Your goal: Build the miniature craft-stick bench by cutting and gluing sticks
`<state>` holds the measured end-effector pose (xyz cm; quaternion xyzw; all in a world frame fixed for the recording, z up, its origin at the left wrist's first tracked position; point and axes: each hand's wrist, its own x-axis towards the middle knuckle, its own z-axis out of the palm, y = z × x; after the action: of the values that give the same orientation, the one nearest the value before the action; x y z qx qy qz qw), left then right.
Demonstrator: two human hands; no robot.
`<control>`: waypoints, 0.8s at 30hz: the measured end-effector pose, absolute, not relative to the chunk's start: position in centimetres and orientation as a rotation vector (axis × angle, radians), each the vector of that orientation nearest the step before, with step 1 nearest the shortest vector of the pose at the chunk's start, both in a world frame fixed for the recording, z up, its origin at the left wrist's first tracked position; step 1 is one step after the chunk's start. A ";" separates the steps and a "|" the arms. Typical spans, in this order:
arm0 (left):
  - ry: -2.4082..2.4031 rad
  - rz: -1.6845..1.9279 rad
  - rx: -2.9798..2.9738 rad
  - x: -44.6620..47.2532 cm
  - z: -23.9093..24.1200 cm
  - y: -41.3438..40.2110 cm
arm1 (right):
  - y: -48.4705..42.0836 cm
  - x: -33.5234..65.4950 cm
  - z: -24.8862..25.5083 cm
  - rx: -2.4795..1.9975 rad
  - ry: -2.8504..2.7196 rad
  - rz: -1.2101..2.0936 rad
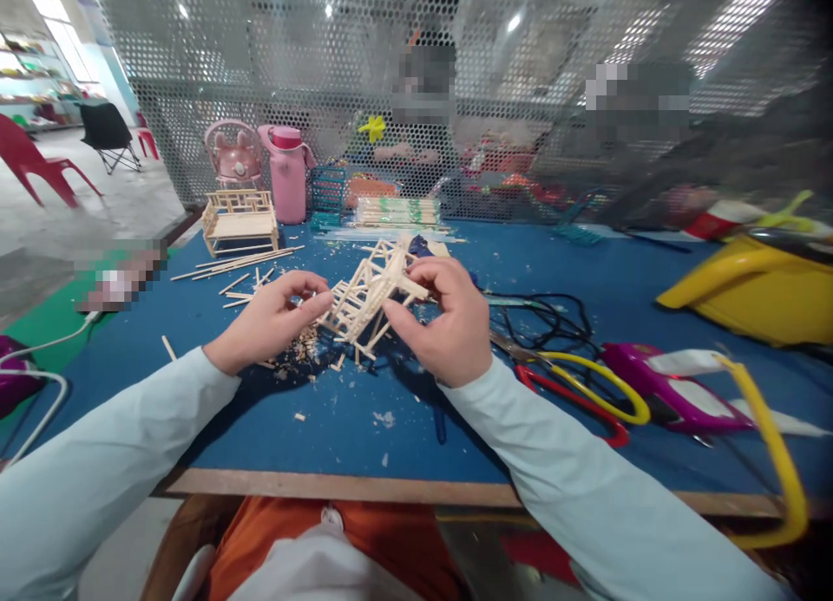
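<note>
A small model built of thin wooden sticks (374, 297) is held tilted above the blue table. My right hand (449, 315) grips its right side between thumb and curled fingers. At the model's left edge, my left hand (273, 315) has its thumb and forefinger closed on the sticks. Wood chips and crumbs (296, 354) lie scattered below the model. A finished-looking miniature stick bench (240, 222) stands upright at the back left, and loose sticks (238, 261) lie in front of it.
To the right are scissors (586, 380) with red and yellow handles, a purple glue gun (677, 388), black cord (553, 319) and a yellow container (774, 289). A pink bottle (288, 180) and bundled sticks (396, 211) stand before a perforated metal screen (312, 55). A person sits behind it.
</note>
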<state>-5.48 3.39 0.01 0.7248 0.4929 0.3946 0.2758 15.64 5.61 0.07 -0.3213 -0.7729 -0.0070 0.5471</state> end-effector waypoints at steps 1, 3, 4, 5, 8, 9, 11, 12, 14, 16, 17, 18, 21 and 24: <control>1.307 1.058 1.996 -5.8 -0.1 3.7 | 5.7 15.8 0.1 -0.773 -1.806 -0.026; 1.251 1.027 2.067 -6.2 -0.4 4.0 | 5.9 16.1 0.0 -0.799 -1.749 -0.032; 1.203 1.014 2.077 -6.2 -0.6 4.1 | 6.0 16.2 -0.1 -0.809 -1.730 -0.030; 1.150 1.018 2.068 -6.1 -0.8 4.1 | 6.1 16.3 -0.2 -0.819 -1.718 -0.024; 1.051 1.114 2.074 -5.7 -1.0 4.1 | 6.3 16.4 -0.3 -0.846 -1.711 0.002; 1.058 1.163 2.090 -5.5 -0.8 4.1 | 6.3 16.4 -0.4 -0.853 -1.715 0.014; 1.107 1.294 2.096 -5.3 -0.4 4.3 | 6.3 16.3 -0.5 -0.866 -1.734 0.073; 1.127 1.376 2.062 -5.2 -0.2 4.5 | 6.3 16.3 -0.6 -0.876 -1.752 0.118; 1.137 1.550 1.914 -4.8 0.1 4.8 | 6.3 16.3 -0.8 -0.923 -1.787 0.228; 1.126 1.725 1.727 -4.2 -0.2 4.9 | 6.2 16.2 -1.0 -1.005 -1.775 0.342; 1.139 1.792 1.637 -3.9 -0.5 4.8 | 6.2 16.2 -1.1 -1.049 -1.747 0.398; 1.170 1.844 1.553 -3.5 -0.9 4.6 | 6.2 16.2 -1.1 -1.083 -1.707 0.464; 1.255 1.643 1.525 -2.4 -2.1 3.8 | 6.1 16.2 -1.0 -1.117 -1.593 0.660; 1.189 1.498 1.545 -1.7 -2.6 3.3 | 5.9 16.2 -0.9 -1.115 -1.591 0.761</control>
<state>-1.75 3.34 -2.58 0.5921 0.4558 0.5740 0.3348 16.18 5.86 -0.94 -0.4616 -0.6589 0.3152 0.5034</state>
